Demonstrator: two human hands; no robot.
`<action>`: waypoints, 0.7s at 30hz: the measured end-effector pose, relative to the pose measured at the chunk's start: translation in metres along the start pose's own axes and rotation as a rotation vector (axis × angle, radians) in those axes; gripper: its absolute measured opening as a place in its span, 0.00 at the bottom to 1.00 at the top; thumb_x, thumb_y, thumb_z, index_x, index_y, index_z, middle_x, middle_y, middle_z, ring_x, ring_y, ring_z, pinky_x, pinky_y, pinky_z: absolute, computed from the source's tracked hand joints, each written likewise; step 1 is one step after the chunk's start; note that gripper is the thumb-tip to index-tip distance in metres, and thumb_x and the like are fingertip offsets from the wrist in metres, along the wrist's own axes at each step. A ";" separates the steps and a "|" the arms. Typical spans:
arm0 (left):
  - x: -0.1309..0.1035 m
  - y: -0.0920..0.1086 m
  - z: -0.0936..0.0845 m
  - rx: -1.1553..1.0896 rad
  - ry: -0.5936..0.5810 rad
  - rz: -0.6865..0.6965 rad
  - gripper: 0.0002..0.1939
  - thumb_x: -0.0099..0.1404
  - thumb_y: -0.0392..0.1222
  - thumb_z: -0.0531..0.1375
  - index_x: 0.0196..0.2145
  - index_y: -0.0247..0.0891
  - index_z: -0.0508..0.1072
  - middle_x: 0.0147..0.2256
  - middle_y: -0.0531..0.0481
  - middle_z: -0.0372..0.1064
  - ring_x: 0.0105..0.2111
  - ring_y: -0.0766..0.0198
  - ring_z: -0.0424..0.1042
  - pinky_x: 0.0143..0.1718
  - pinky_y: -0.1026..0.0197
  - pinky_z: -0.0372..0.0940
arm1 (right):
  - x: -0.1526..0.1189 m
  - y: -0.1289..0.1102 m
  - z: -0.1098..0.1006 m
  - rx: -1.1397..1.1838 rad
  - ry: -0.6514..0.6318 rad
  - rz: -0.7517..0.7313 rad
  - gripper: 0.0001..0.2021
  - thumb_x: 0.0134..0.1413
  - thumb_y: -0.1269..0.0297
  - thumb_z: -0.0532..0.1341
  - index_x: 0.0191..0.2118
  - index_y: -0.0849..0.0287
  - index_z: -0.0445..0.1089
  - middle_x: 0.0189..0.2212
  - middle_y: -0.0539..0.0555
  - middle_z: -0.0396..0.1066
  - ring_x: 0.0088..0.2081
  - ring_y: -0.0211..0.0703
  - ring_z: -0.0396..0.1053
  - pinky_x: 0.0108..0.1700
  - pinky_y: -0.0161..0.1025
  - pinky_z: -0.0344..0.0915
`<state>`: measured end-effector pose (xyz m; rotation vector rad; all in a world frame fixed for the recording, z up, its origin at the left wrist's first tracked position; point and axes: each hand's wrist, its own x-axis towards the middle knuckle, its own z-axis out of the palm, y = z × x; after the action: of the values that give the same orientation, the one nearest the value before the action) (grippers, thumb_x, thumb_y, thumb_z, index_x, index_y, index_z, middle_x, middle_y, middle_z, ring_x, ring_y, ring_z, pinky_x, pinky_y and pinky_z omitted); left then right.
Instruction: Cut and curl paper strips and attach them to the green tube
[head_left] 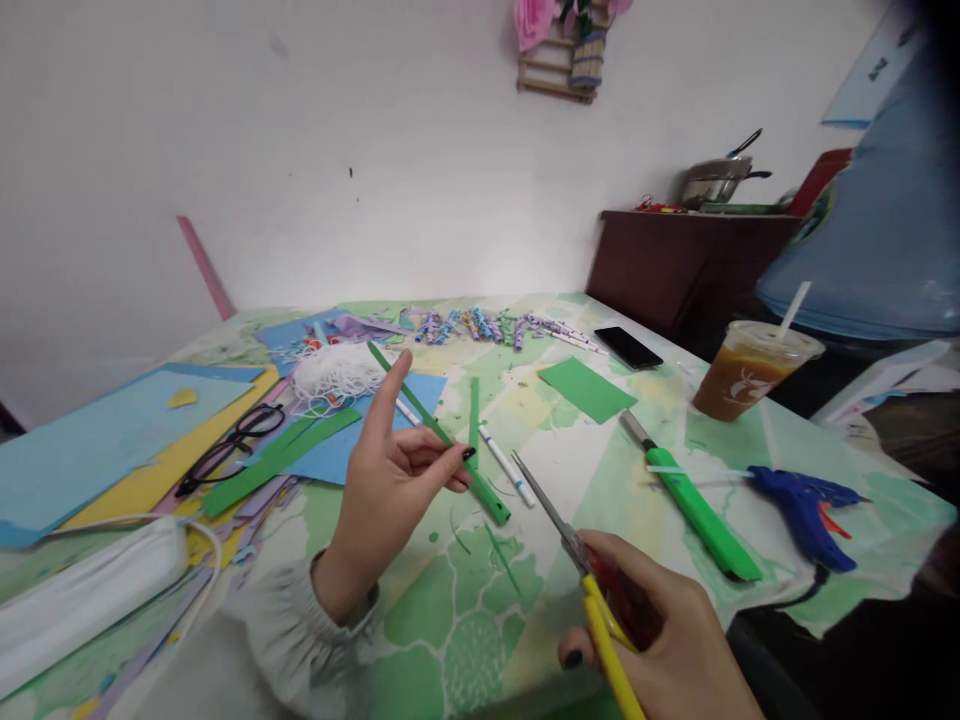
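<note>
My left hand [401, 490] pinches a narrow green paper strip [489, 498] between thumb and fingers, with the index finger raised. The strip slants from upper left to lower right, and a small hole shows near its lower end. In my right hand [667, 625] is a pair of scissors [574, 545] with yellow handles, its blades pointing up and left, apart from the strip. Beyond the strip, another green strip [474, 415] and a white stick with blue marks [506, 465] lie on the patterned tablecloth [420, 600].
Around lie a green paper rectangle [586, 388], a green utility knife [697, 510], a blue glue gun [806, 510], a phone [628, 347] and a drink cup [754, 370]. On the left are white string [337, 375], glasses [232, 445], blue paper [112, 430] and a face mask [97, 600].
</note>
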<state>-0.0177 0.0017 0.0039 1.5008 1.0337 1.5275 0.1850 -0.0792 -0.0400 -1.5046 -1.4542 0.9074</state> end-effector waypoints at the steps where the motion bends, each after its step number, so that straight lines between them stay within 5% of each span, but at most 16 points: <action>1: 0.000 0.000 0.000 0.001 -0.012 -0.001 0.49 0.55 0.34 0.64 0.65 0.47 0.39 0.20 0.57 0.69 0.19 0.60 0.74 0.21 0.61 0.74 | 0.000 0.001 0.001 -0.004 -0.003 0.003 0.20 0.33 0.64 0.69 0.39 0.60 0.74 0.20 0.47 0.64 0.22 0.37 0.62 0.25 0.31 0.64; 14: -0.002 -0.002 0.000 0.014 -0.054 -0.009 0.57 0.55 0.38 0.65 0.65 0.51 0.25 0.20 0.57 0.70 0.17 0.59 0.74 0.16 0.62 0.72 | 0.004 0.018 0.004 0.044 0.026 0.008 0.22 0.33 0.60 0.69 0.40 0.60 0.73 0.23 0.49 0.69 0.24 0.39 0.66 0.26 0.33 0.68; 21: -0.003 0.006 0.000 0.021 -0.057 -0.034 0.61 0.55 0.38 0.65 0.63 0.51 0.17 0.19 0.59 0.68 0.10 0.63 0.68 0.07 0.67 0.62 | 0.004 0.017 0.004 0.036 0.052 0.006 0.22 0.32 0.60 0.70 0.40 0.60 0.74 0.22 0.49 0.69 0.23 0.39 0.67 0.25 0.32 0.67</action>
<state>-0.0176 -0.0030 0.0080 1.5250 1.0405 1.4463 0.1884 -0.0741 -0.0572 -1.4958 -1.3899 0.8876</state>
